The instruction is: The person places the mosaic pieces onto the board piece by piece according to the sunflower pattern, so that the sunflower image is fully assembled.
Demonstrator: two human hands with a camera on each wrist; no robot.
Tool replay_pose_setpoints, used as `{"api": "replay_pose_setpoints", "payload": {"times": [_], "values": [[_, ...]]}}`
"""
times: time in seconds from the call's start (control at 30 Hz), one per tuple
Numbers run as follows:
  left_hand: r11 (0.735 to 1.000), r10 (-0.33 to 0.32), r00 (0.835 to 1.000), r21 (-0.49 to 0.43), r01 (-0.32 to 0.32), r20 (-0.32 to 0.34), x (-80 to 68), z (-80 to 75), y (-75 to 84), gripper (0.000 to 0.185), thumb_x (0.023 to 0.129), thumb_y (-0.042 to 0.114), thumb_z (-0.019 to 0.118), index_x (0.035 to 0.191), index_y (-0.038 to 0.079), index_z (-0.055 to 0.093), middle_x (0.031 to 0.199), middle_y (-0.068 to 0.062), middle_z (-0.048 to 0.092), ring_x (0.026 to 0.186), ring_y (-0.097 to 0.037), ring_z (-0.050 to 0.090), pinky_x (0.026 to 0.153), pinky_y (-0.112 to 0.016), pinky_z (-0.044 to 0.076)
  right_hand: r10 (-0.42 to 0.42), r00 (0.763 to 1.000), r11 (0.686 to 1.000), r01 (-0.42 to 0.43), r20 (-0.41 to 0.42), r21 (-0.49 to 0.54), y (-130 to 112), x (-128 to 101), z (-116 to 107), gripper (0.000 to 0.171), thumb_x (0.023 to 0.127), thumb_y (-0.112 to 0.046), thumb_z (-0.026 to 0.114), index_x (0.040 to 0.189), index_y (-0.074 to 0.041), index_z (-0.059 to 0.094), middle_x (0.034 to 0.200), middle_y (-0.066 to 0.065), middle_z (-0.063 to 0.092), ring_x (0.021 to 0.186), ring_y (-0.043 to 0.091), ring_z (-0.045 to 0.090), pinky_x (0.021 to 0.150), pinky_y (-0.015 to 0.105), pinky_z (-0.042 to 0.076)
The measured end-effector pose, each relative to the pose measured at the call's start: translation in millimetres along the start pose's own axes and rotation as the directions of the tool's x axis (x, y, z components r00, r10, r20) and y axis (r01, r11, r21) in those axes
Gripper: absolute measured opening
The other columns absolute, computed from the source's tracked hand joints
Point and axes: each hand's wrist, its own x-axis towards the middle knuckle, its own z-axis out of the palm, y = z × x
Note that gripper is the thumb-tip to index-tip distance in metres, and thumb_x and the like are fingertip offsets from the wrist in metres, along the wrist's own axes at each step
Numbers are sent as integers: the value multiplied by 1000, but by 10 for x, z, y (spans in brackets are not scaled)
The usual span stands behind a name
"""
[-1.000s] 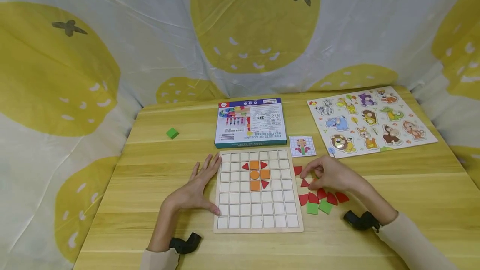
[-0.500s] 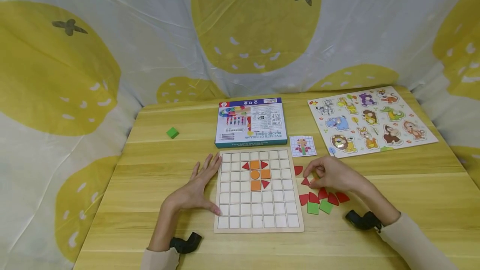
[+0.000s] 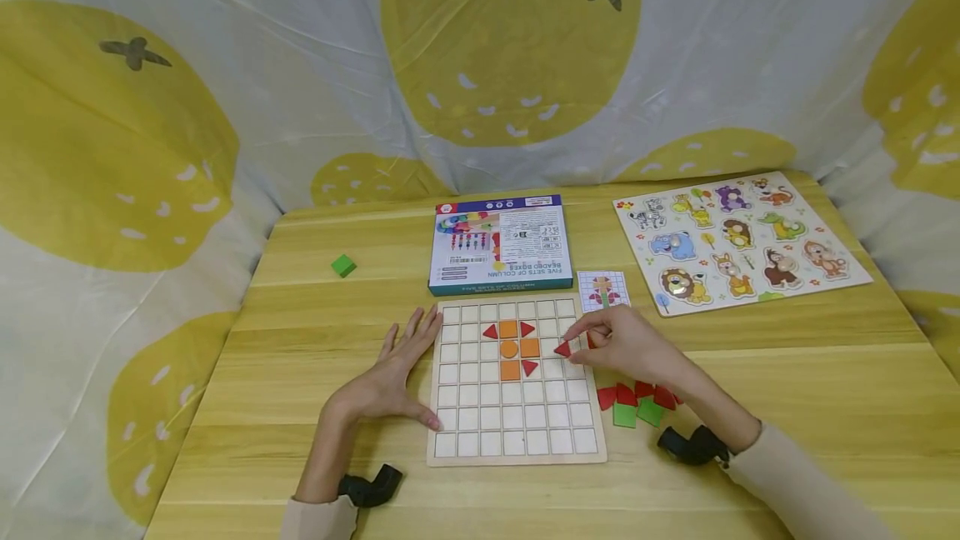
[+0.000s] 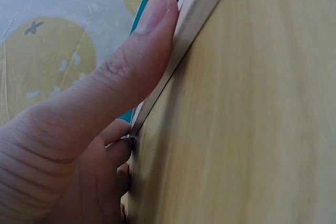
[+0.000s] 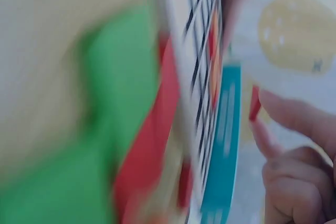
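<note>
Red triangle [image 3: 563, 350], pinched by the right hand [image 3: 630, 347], hangs over the right part of the board [image 3: 517, 462]; the left hand [image 3: 390, 377], spread, touches the board's left edge; lowering the triangle flat should work best

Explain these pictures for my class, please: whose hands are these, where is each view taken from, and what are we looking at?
There is no machine here: a person is working with two bare hands. The head view comes from a camera worn on the head, looking forward and down; each wrist camera looks at its own hand's work.

On the wooden table lie a grid board with some orange and red pieces in it, a box, a small pattern card, an animal puzzle, a green block, and loose red pieces and green squares.

The left hand touches the board's left edge. The right hand pinches a red triangle over its right side.
</note>
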Motion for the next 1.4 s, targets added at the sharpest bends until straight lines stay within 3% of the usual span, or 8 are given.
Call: {"api": "replay_pose_setpoints", "payload": {"times": [0.2, 0.43, 0.77, 1.03, 1.4], "values": [[1000, -1, 1000, 1, 1, 3, -3, -5, 6, 149, 59, 41, 100, 168, 12, 2, 176, -7, -6, 162, -33, -16, 128, -63, -14, -45, 999, 999, 45, 9, 29, -323, 230, 460, 16, 83, -15, 86, 98, -12, 80, 55, -5, 30, 52, 12, 28, 51, 22, 23], [1000, 2, 1000, -2, -2, 8, 16, -4, 36, 147, 60, 42, 99, 168, 12, 3, 176, -7, -5, 162, -34, -15, 128, -63, -14, -26, 1000, 998, 25, -15, -49, -484, 404, 797, 14, 80, -14, 89, 89, -10, 79, 60, -3, 49, 65, 13, 45, 55, 21, 30], [1000, -4, 1000, 0, 4, 13, 23, 2, 38, 148, 61, 42, 99, 168, 13, 2, 177, -5, -6, 162, -33, -15, 128, -62, -14, -25, 999, 991, 20, -38, -135, -502, 438, 847, 17, 76, -11, 91, 84, -10, 76, 75, -1, 64, 69, 14, 53, 58, 23, 41], [1000, 2, 1000, 4, -2, 7, 15, -7, 33, 148, 60, 42, 99, 168, 11, 2, 176, -6, -7, 162, -34, -16, 128, -62, -14, -56, 998, 994, 54, -21, -97, -490, 472, 840, 12, 78, -11, 90, 86, -13, 82, 64, -2, 53, 65, 12, 44, 56, 21, 29], [1000, 16, 1000, 6, -16, -2, -3, -10, 5, 149, 60, 42, 100, 168, 11, 3, 176, -7, -5, 162, -35, -15, 128, -63, -13, -63, 998, 994, 61, -12, -94, -491, 498, 855, 10, 78, -13, 91, 84, -14, 83, 63, -3, 55, 66, 12, 46, 57, 20, 30]]}}
